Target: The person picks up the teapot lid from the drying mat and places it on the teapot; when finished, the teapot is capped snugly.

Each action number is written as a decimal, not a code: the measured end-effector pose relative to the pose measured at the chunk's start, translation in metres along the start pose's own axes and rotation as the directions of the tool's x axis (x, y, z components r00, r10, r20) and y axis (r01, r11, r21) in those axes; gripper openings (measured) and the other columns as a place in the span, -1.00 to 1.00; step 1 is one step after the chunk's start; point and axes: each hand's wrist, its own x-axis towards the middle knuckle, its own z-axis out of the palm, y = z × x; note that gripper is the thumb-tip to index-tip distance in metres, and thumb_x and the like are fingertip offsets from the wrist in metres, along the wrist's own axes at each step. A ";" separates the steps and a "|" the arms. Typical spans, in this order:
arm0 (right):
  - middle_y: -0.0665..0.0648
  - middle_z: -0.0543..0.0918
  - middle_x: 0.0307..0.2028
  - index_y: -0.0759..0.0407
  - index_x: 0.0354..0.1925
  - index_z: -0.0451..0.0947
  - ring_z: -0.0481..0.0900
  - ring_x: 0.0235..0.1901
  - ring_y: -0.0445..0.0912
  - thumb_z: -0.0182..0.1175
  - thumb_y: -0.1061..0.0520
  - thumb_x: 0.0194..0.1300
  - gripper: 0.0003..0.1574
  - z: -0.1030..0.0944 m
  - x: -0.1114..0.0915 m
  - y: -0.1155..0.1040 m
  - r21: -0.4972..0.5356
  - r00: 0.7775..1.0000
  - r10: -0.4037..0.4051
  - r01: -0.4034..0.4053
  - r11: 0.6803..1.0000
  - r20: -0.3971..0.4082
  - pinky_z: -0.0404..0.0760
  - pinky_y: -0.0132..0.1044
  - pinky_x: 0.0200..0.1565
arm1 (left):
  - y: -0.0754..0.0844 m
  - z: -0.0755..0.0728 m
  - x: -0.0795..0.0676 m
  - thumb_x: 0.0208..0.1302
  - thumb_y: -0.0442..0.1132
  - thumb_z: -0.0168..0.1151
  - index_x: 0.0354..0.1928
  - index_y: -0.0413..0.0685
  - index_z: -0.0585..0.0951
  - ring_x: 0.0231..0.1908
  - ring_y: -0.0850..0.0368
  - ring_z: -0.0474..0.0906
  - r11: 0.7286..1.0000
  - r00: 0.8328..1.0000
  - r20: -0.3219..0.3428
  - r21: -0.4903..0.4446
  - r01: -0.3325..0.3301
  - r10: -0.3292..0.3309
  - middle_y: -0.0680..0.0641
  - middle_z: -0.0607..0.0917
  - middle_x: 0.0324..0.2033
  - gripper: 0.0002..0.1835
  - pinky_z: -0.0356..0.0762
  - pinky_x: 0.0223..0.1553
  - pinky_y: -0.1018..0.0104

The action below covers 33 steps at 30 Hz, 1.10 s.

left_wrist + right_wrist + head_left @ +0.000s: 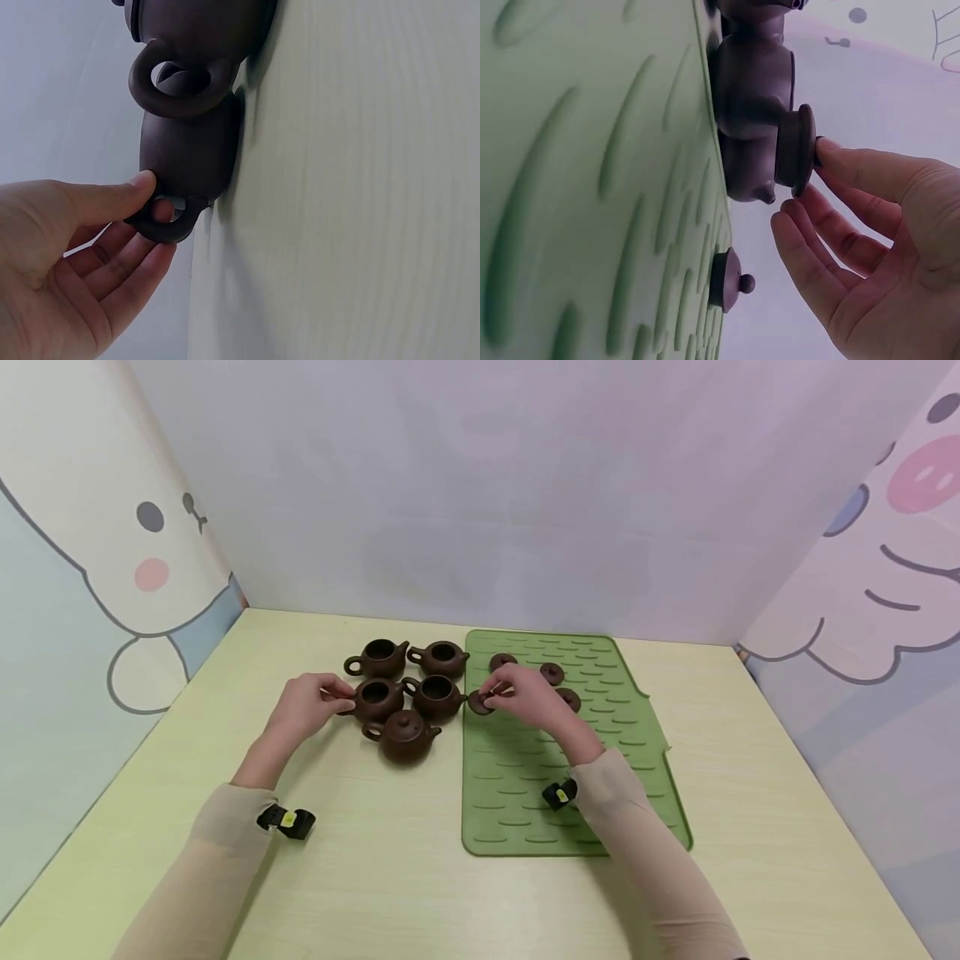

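My left hand pinches the looped handle of a dark brown, lidless clay teapot; the left wrist view shows thumb and fingers around that handle. Over the left edge of the green mat, my right hand holds a teapot lid by its knob. In the right wrist view this lid hangs raised above the mat, its rim facing the fingers. A lidless teapot stands just left of it. Nearer me sits a teapot with its lid on.
Behind stand two more lidless teapots, one at left and one beside the mat. Three lids lie on the ridged green mat: a far one, a middle one and one partly behind my right wrist. Printed walls enclose the table.
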 end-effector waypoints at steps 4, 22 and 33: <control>0.11 0.65 -0.01 0.08 -0.06 0.66 0.66 0.00 -0.01 0.28 0.13 0.37 -0.81 0.000 0.003 -0.007 -0.012 1.000 -0.013 0.013 1.000 0.005 0.68 -0.14 -0.02 | 0.000 0.000 0.000 0.31 -0.28 0.32 -0.11 -0.18 0.71 -0.17 -0.12 0.72 1.000 1.000 -0.004 0.002 -0.002 0.002 -0.23 0.79 -0.18 -0.83 0.53 -0.32 0.34; 0.05 0.69 -0.04 0.07 -0.06 0.66 0.68 -0.01 -0.04 0.27 0.12 0.38 -0.82 -0.001 0.019 -0.033 -0.061 0.998 -0.039 0.042 0.997 0.057 0.68 -0.17 -0.04 | -0.001 0.001 0.002 0.32 -0.26 0.32 -0.10 -0.15 0.71 -0.16 -0.11 0.71 1.000 1.000 0.004 0.016 0.021 -0.021 -0.22 0.78 -0.16 -0.83 0.55 -0.29 0.30; 0.07 0.70 -0.11 0.11 -0.08 0.66 0.65 -0.08 -0.09 0.28 0.13 0.36 -0.83 0.008 0.032 -0.043 -0.027 0.994 -0.096 0.097 0.995 0.047 0.64 -0.21 -0.07 | -0.001 0.001 0.002 0.32 -0.26 0.33 -0.10 -0.15 0.72 -0.15 -0.11 0.72 1.000 1.000 0.000 0.009 0.018 -0.018 -0.22 0.78 -0.15 -0.83 0.54 -0.31 0.33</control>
